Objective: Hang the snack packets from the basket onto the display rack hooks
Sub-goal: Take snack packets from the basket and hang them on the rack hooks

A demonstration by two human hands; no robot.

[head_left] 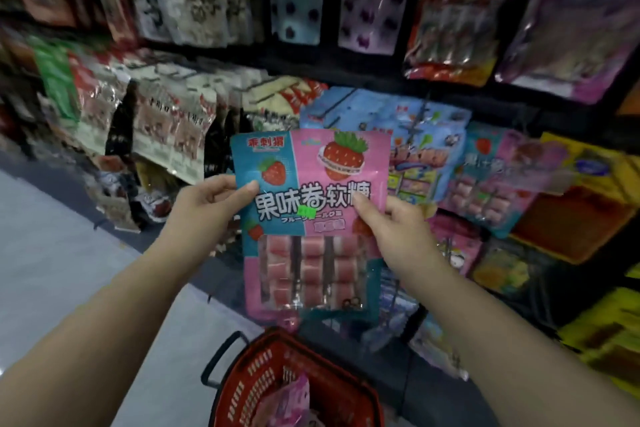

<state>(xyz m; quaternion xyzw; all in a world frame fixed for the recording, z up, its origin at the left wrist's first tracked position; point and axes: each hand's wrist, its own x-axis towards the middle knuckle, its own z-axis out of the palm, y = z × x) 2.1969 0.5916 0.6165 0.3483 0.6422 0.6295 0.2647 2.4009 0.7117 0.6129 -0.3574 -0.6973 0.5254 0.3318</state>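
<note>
I hold a pink and teal strawberry snack packet [310, 218] upright in front of the display rack [381, 69]. My left hand [204, 210] pinches its left edge, thumb on the front. My right hand [398, 222] pinches its right edge the same way. Below, on the floor, stands a red basket [242, 392] with a black handle; a pink packet [291, 402] lies inside it. Matching strawberry packets [491, 180] hang on the rack to the right of the held one.
Rows of hanging snack packets fill the rack: brown and white ones [166, 121] at left, blue ones [408, 135] behind the held packet, yellow and orange ones [588, 201] at right. Pale floor tiles [52, 253] lie at left.
</note>
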